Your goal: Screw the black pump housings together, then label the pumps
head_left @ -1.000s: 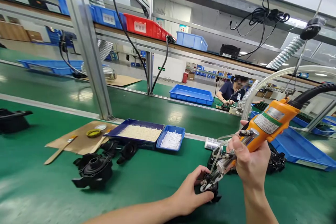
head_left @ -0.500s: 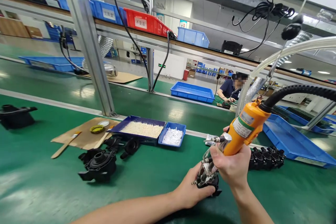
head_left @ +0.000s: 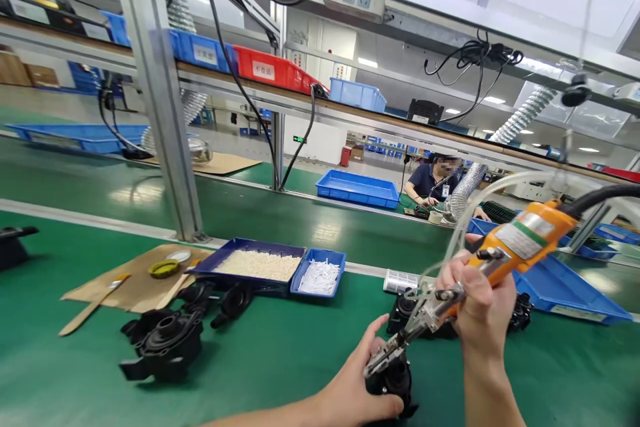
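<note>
On the near stretch of the green bench (head_left: 285, 347), with the held black part (head_left: 400, 380) as clock centre, we find the left hand (head_left: 350, 383) at nine o'clock, thumb and fingers curled round that part. Across it slants the metal nose (head_left: 400, 340) of the orange power tool (head_left: 525, 240). Half a second ago the tool stands steeply over the part; now it leans, tip down beside the left hand, body toward two o'clock. Contact between tip and part we cannot confirm. In our judgement the tool is out of its upright line and needs realigning. The right hand (head_left: 480, 310), at two o'clock, grips it firmly.

Regarding clearance: at nine o'clock a black housing (head_left: 167, 347) stands well apart, leaving lateral room for the left hand. At ten, the dark blue tray (head_left: 250, 285) and small blue tray (head_left: 340, 270) sit near the pale rail (head_left: 367, 269). At twelve, a white cylinder (head_left: 400, 281) and dark parts (head_left: 400, 312) crowd the work, making the tightest side. Between two and three, the large blue tray (head_left: 565, 283) limits outward swing.
</note>
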### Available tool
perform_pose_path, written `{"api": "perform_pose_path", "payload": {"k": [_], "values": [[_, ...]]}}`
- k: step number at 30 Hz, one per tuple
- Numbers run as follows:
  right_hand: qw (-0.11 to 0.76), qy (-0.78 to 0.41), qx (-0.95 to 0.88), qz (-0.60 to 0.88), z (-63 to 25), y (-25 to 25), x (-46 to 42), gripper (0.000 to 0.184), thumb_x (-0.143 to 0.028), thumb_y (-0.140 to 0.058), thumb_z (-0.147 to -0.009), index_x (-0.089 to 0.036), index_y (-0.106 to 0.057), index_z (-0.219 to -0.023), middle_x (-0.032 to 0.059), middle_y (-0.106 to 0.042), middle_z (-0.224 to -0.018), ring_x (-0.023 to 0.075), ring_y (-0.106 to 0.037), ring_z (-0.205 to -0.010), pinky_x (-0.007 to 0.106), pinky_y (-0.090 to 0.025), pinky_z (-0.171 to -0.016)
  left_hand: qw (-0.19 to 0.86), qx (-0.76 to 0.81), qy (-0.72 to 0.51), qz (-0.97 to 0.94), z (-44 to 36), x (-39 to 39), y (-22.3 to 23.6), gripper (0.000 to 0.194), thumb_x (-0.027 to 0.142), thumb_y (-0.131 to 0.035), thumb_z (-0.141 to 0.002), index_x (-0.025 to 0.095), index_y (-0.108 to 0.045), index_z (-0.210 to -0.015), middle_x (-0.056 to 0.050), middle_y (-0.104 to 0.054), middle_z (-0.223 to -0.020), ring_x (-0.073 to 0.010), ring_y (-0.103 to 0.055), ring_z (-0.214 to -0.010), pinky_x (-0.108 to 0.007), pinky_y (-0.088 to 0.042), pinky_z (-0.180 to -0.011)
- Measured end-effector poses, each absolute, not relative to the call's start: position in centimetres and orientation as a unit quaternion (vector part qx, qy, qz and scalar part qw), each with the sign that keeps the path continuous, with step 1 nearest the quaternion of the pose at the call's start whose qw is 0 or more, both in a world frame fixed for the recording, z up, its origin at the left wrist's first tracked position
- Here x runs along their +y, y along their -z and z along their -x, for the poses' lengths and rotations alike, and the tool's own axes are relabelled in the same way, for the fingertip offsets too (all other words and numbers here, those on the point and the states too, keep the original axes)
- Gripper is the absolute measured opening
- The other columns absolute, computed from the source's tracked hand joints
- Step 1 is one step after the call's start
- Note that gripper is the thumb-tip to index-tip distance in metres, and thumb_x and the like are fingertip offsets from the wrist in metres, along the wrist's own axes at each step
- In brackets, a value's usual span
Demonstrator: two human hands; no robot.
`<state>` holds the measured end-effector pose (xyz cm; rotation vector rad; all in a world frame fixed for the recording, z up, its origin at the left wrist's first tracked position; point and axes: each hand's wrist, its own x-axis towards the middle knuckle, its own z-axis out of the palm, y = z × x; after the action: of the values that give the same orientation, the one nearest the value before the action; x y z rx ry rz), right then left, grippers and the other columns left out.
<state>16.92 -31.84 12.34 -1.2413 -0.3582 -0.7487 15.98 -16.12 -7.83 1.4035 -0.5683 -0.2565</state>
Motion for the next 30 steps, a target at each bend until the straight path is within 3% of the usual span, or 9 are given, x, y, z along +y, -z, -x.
{"api": "perform_pose_path", "payload": {"k": [5,12,22,30], "values": [[0.719,0.349,-0.183,0.573,-17.2,-12.1,-32.9,0.054,-0.044,-0.082,-0.082,-0.021,-0.057,-0.124,-0.0074,-0.050,-0.066,0.0129,-0.052,-0.048,0.025,-0.045,-0.044,0.703,-0.281,0.123,-0.641,-16.0,-16.3,7.6,0.078,0.040,-0.091,-0.067,0.019,-0.057,-0.134,-0.005,-0.063,-0.106,-0.0255,-0.058,-0.098,-0.037,-0.049,-0.091],[0.685,0.345,-0.178,0.616,-18.4,-10.8,-32.0,0.056,-0.036,-0.088,-0.077,-0.020,-0.062,-0.125,-0.0039,-0.058,-0.074,0.0132,-0.055,-0.055,0.028,-0.050,-0.053,0.688,-0.288,0.120,-0.655,-15.7,-16.1,6.2,0.056,0.037,-0.084,-0.072,0.018,-0.060,-0.118,-0.001,-0.057,-0.095,-0.0193,-0.050,-0.087,-0.033,-0.045,-0.086],[0.690,0.328,-0.183,0.619,-18.8,-11.0,-32.1,0.057,-0.035,-0.088,-0.078,-0.020,-0.061,-0.126,-0.0041,-0.061,-0.070,0.0143,-0.054,-0.052,0.029,-0.050,-0.052,0.690,-0.288,0.125,-0.652,-15.6,-16.0,6.2,0.055,0.036,-0.083,-0.073,0.017,-0.059,-0.119,-0.004,-0.060,-0.102,-0.0220,-0.053,-0.094,-0.033,-0.046,-0.087],[0.677,0.346,-0.181,0.624,-18.5,-10.7,-32.2,0.057,-0.034,-0.087,-0.078,-0.022,-0.062,-0.128,-0.0040,-0.059,-0.073,0.0145,-0.055,-0.055,0.030,-0.050,-0.055,0.694,-0.290,0.142,-0.644,-15.7,-16.0,6.3,0.054,0.031,-0.084,-0.072,0.018,-0.058,-0.118,0.000,-0.059,-0.098,-0.0193,-0.052,-0.089,-0.032,-0.045,-0.085]]}}
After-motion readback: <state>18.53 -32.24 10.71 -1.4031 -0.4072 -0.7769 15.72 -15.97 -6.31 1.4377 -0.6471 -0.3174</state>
